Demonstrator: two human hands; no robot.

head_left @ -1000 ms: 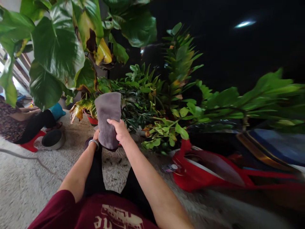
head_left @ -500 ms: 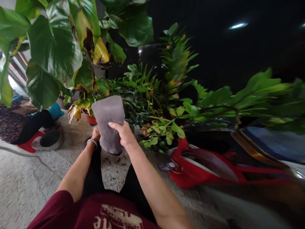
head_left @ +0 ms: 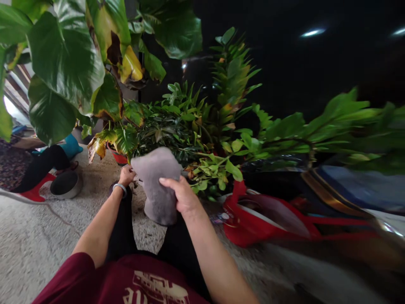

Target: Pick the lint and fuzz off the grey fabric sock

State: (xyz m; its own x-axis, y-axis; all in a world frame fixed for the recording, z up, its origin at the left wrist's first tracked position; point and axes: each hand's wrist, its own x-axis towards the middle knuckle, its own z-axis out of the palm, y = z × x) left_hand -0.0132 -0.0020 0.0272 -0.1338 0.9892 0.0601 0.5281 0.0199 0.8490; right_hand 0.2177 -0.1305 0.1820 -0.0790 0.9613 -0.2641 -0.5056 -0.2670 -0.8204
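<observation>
A grey, soft-looking cloth (head_left: 160, 177) hangs in front of me, its lower end close above my right knee. My right hand (head_left: 185, 194) grips its right side, thumb laid over the front face; the other fingers are behind it. Just left of the cloth, my left hand (head_left: 126, 175) is closed with its fingers pinched together near the cloth's left edge. A thin dark bit shows at those fingertips, too small to name. A bangle circles the left wrist. Beyond the hands stand leafy plants (head_left: 177, 114) and a red pot (head_left: 117, 155).
Large leaves (head_left: 63, 55) overhang at upper left. A seated person (head_left: 34, 164) is at the left on a red stool (head_left: 38, 190), by a grey basin (head_left: 66, 185). A hose (head_left: 57, 213) crosses the concrete floor. To the right is a red bag-like object (head_left: 240, 219).
My right hand has moved right and slightly down with the cloth, uncovering the left fingers more. The left hand stays almost in place. The view has shifted slightly.
</observation>
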